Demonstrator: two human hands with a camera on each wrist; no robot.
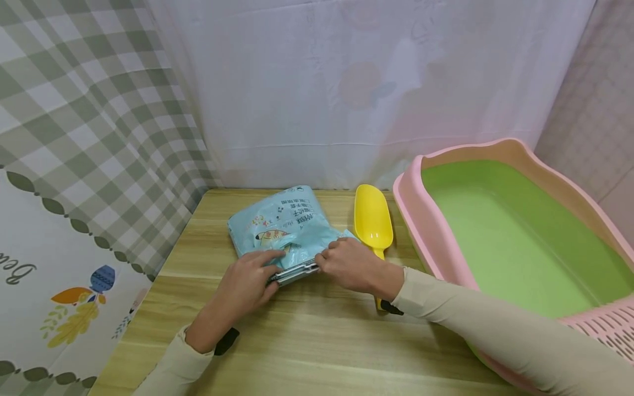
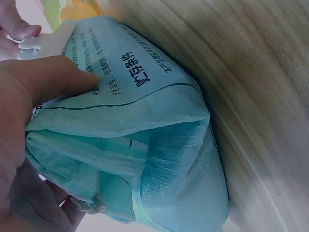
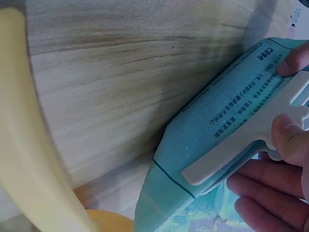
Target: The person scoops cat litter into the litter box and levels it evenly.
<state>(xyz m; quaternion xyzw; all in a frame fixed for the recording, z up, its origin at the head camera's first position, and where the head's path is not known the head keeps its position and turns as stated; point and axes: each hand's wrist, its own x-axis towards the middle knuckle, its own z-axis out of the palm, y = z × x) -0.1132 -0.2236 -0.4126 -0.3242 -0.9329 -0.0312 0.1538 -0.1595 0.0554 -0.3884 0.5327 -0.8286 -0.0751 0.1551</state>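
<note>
Pinching one clip point(image 3: 252, 126), one bag point(image 1: 277, 220)

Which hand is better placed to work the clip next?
Probably the right hand: its thumb rests directly on the clip, holding it, while the left hand holds the bag and could steady it.

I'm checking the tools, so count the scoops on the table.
1: the yellow scoop, between the blue bag and the pink-and-green tray. Others could be hidden behind the bag or tray.
</note>
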